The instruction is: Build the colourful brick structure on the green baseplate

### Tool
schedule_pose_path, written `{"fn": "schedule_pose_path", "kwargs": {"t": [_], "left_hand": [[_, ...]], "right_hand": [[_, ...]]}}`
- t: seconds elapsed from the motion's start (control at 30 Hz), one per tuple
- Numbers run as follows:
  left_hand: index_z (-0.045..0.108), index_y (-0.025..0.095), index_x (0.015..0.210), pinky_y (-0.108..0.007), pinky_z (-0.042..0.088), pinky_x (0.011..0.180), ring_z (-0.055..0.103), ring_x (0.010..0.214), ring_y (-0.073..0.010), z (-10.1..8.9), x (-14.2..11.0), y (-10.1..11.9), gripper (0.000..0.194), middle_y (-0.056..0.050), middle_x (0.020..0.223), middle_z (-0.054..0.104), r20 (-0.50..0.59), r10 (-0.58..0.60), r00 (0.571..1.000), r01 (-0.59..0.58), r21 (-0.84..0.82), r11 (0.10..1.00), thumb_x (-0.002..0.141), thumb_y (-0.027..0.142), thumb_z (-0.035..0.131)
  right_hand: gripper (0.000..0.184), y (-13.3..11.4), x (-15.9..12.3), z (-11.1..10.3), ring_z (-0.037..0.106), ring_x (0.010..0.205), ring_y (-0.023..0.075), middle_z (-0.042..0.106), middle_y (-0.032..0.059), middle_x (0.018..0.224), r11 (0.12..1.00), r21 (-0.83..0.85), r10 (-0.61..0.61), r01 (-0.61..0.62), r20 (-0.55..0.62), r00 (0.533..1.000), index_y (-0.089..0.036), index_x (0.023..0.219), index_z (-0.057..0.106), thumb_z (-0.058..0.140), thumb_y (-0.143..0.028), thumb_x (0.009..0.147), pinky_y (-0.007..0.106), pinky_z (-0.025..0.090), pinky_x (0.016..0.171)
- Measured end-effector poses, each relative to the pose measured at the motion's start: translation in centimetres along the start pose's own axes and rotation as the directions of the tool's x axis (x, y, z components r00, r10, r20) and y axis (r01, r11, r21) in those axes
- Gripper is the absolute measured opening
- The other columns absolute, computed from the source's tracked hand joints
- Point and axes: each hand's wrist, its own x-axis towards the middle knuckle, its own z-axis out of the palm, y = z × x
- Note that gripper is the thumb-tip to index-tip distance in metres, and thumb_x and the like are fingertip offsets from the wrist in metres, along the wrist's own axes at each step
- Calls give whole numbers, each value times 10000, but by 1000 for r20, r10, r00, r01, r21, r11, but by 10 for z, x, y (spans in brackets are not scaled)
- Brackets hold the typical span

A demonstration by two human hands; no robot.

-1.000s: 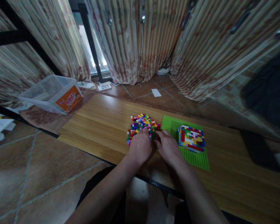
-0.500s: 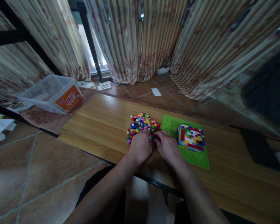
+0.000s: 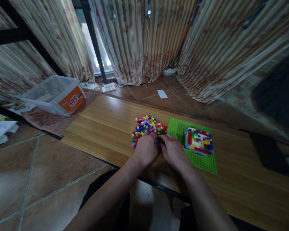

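Observation:
A pile of small multicoloured toy bricks (image 3: 144,123) lies on the wooden table. My left hand (image 3: 146,147) is at the pile's near edge, its fingers curled down among the bricks and their tips hidden. Close beside it, my right hand (image 3: 172,149) has its fingers bent inward toward the left one, over the left edge of the green baseplate (image 3: 203,165). What either hand pinches is too small and covered to make out. On the baseplate, right of my right hand, stands a block built of many coloured bricks (image 3: 197,141).
The wooden table (image 3: 98,118) runs left to right. A clear plastic bin (image 3: 48,93) with an orange label stands beyond its left end. At the right lies a dark flat object (image 3: 267,154). Curtains (image 3: 135,41) hang behind, with white paper (image 3: 162,94) on the tiled floor.
The whole view has shifted slightly. Both hands stay at the near side of the brick pile, with only small finger movement.

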Motion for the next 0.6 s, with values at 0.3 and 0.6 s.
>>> {"fn": "schedule_pose_path", "kwargs": {"t": [0.3, 0.6], "left_hand": [[644, 156, 1029, -356, 523, 931, 645, 1059, -250, 1, 1, -1, 247, -120, 1110, 675, -1, 54, 999, -54, -30, 998, 815, 111, 528], [621, 156, 1000, -343, 522, 930, 662, 1021, -237, 4, 3, -1, 255, -110, 1071, 687, -26, 57, 998, -58, -26, 998, 803, 60, 491]], "right_hand": [[245, -1, -2, -5, 608, 1018, 212, 629, 92, 1071, 1000, 23, 0, 0, 2, 1000, -155, 1067, 636, 544, -70, 856, 310, 445, 921], [307, -1, -2, 2, 613, 1018, 216, 649, 86, 1055, 999, 52, -13, 16, -71, 997, -178, 1045, 637, 482, -29, 825, 321, 452, 926]]}}
